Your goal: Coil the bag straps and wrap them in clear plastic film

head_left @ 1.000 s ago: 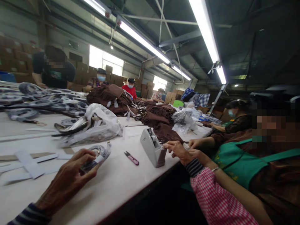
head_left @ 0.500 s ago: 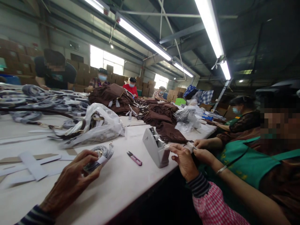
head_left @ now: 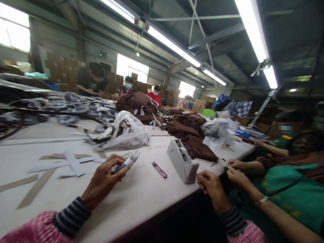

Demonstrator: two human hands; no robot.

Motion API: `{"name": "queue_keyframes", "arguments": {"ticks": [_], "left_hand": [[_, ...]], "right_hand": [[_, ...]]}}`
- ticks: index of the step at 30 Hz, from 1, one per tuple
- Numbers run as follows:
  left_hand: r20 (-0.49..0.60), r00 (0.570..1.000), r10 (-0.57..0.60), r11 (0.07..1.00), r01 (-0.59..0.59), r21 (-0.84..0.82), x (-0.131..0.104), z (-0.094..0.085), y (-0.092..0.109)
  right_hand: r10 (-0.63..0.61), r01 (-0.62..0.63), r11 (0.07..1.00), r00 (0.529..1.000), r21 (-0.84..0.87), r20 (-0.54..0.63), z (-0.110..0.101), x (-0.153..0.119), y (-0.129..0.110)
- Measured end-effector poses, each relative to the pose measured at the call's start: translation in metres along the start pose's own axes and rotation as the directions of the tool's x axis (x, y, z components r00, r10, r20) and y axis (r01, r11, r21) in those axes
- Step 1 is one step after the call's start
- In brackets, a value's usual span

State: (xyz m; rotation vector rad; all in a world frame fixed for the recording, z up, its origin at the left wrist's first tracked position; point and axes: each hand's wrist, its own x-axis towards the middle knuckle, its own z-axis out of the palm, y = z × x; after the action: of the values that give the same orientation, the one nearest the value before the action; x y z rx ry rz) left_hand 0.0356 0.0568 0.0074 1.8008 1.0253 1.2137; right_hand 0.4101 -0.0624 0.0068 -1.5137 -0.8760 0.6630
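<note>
My left hand (head_left: 105, 179) is closed around a coiled grey strap (head_left: 131, 157) wrapped with a white paper band, held just above the white table. My right hand (head_left: 214, 189) is at the table's front edge, thumb and fingers pinched together beside the front of a grey tape dispenser (head_left: 181, 163). What sits between those fingertips is too small to make out. Pink-handled thread snips (head_left: 159, 170) lie on the table between my left hand and the dispenser.
White and tan paper strips (head_left: 73, 163) lie at left, behind them a clear plastic bag (head_left: 129, 131) and many coiled straps (head_left: 83, 109). Brown fringed bags (head_left: 187, 131) are piled mid-table. A co-worker's hands (head_left: 239, 170) work close to my right hand; other people stand around the table.
The view has turned left, so the scene shifts right. My right hand has moved down and away from the dispenser's front lip. My left hand still grips the coiled strap.
</note>
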Motion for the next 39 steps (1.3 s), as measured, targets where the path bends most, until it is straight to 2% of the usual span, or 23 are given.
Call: {"name": "queue_keyframes", "arguments": {"ticks": [2, 4, 6, 10, 12, 15, 22, 27, 29, 34, 39], "left_hand": [[-0.002, 1.000, -0.012, 0.998, 0.011, -0.069, -0.001, 0.003, 0.002], [0.006, 1.000, -0.004, 0.993, 0.005, -0.117, -0.001, 0.006, 0.003], [0.014, 1.000, 0.010, 0.991, -0.008, -0.134, -0.002, 0.009, 0.004], [0.008, 0.999, 0.047, 0.995, -0.046, -0.084, -0.004, 0.011, 0.003], [0.001, 0.998, 0.060, 0.996, -0.060, -0.062, -0.003, 0.010, 0.002], [-0.009, 0.997, 0.077, 0.996, -0.077, -0.043, -0.003, 0.009, 0.001], [-0.038, 0.986, 0.163, 0.986, -0.162, 0.038, -0.004, 0.013, 0.002], [-0.049, 0.984, 0.172, 0.984, -0.170, 0.056, -0.007, 0.012, 0.001], [-0.030, 0.992, 0.121, 0.993, -0.120, 0.010, -0.007, 0.010, 0.003], [0.059, 0.996, -0.066, 0.972, 0.077, -0.221, -0.010, 0.006, 0.014], [0.193, 0.958, -0.214, 0.842, 0.281, -0.461, -0.013, 0.006, 0.014]], "right_hand": [[0.017, -0.013, 0.997, 0.998, -0.073, 0.059, 0.002, -0.005, 0.001], [0.004, 0.013, 0.994, 0.988, -0.108, 0.156, 0.017, -0.014, -0.002], [-0.018, 0.039, 0.997, 0.956, -0.066, 0.294, 0.048, -0.028, -0.011], [-0.084, 0.020, 0.992, 0.851, 0.127, 0.519, 0.131, -0.050, -0.039], [-0.115, 0.018, 0.983, 0.831, 0.181, 0.544, 0.164, -0.051, -0.050], [-0.124, 0.021, 0.982, 0.823, 0.190, 0.554, 0.191, -0.045, -0.059], [-0.093, 0.025, 0.992, 0.802, 0.123, 0.590, 0.202, -0.032, -0.057], [-0.057, 0.001, 0.996, 0.800, 0.093, 0.597, 0.204, -0.031, -0.054], [-0.083, 0.018, 0.993, 0.794, 0.113, 0.602, 0.205, -0.029, -0.051], [-0.251, 0.189, 0.967, 0.803, 0.170, 0.540, 0.208, -0.026, -0.040], [-0.229, 0.027, 0.945, 0.769, 0.327, 0.597, 0.217, -0.028, -0.025]]}}
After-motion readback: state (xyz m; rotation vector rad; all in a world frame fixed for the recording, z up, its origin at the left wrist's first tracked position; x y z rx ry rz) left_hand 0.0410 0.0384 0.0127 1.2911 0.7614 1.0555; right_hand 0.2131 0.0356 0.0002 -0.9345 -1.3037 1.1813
